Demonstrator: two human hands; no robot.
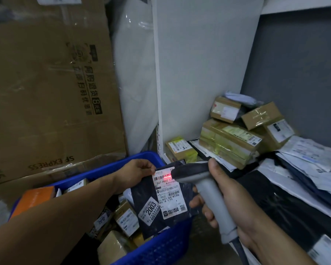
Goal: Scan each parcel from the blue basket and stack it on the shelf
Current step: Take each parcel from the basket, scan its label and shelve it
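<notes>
Your left hand pinches the soft, light dark parcel by its top edge; your right hand fingers wrap the scanner.

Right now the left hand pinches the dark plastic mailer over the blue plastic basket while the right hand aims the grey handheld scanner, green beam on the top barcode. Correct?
Not quite: the beam is red, not green. The head view shows a red line on the top barcode of the dark plastic mailer, pinched by the left hand over the blue plastic basket, with the right hand aiming the grey handheld scanner.

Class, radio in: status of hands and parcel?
Left hand holds dark parcel over blue basket. Right hand aims scanner; red beam on label. Nothing blocking.
</notes>
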